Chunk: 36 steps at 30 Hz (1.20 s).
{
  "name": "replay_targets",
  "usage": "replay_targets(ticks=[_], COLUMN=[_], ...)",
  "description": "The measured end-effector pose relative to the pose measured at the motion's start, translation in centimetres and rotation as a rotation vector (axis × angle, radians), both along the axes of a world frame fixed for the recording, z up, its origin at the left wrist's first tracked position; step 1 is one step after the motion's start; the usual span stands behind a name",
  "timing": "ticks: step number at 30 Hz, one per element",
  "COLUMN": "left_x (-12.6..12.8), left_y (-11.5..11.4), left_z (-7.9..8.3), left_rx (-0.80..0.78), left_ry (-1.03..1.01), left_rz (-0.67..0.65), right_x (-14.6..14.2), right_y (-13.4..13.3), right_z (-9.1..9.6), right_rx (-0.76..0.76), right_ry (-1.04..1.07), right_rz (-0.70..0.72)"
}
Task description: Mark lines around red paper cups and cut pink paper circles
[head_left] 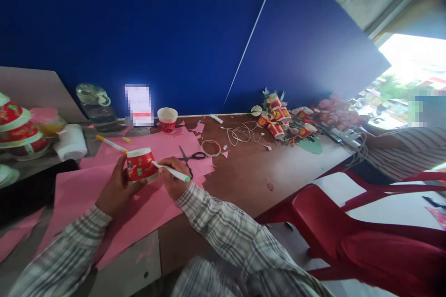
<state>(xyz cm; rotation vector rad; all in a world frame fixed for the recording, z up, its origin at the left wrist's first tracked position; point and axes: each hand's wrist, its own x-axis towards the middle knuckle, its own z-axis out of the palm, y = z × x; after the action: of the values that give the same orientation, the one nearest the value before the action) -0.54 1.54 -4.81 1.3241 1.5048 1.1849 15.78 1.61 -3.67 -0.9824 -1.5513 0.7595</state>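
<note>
My left hand [121, 183] grips a red printed paper cup [140, 167] by its lower side, tilted slightly above the pink paper [139, 204]. In my right hand [174, 178] is a white marker with a green end [176, 173], its tip at the cup's right side. Whether the tip touches the cup I cannot tell. Black-handled scissors [190, 160] lie open just beyond my right hand. A second marker, white with a yellow cap [110, 143], rests on the paper behind the cup. Another red paper cup [167, 119] stands upright near the blue wall.
Stacked red cups [24, 132], a white roll [70, 142] and a water bottle [97, 106] stand left. White earphones [240, 133] and a pile of small decorated cups [275, 116] lie right. A red chair [324, 213] and a person in a striped top [411, 153] are at right.
</note>
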Motion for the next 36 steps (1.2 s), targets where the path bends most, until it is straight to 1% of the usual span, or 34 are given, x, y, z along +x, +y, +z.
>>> replay_targets(ticks=[3, 9, 17, 23, 26, 28, 32, 36], left_x=[0.0, 0.0, -0.1, 0.0, 0.0, 0.1, 0.3, 0.4], left_y=[0.0, 0.0, -0.1, -0.1, -0.1, -0.1, -0.2, -0.2], left_z=[0.0, 0.3, 0.1, 0.4, 0.4, 0.5, 0.7, 1.1], left_rx=[-0.002, 0.002, 0.015, -0.023, -0.009, 0.002, 0.007, 0.018], left_ry=[-0.028, -0.045, -0.028, -0.037, -0.037, -0.048, -0.063, -0.047], left_rz=[-0.034, -0.021, -0.023, -0.007, -0.01, -0.012, -0.022, -0.047], right_x=[0.1, 0.0, -0.1, 0.1, 0.2, 0.3, 0.1, 0.1], right_y=[-0.1, -0.1, 0.0, -0.2, -0.2, -0.2, -0.1, -0.1], right_z=[0.1, 0.1, -0.2, -0.1, -0.1, -0.2, -0.4, -0.1], right_rx=[-0.002, 0.014, -0.01, 0.007, 0.027, 0.022, -0.001, 0.011], right_ry=[-0.005, -0.02, -0.002, -0.016, -0.039, -0.019, 0.054, 0.03], right_rz=[0.011, 0.002, -0.03, 0.011, 0.036, 0.04, 0.0, -0.013])
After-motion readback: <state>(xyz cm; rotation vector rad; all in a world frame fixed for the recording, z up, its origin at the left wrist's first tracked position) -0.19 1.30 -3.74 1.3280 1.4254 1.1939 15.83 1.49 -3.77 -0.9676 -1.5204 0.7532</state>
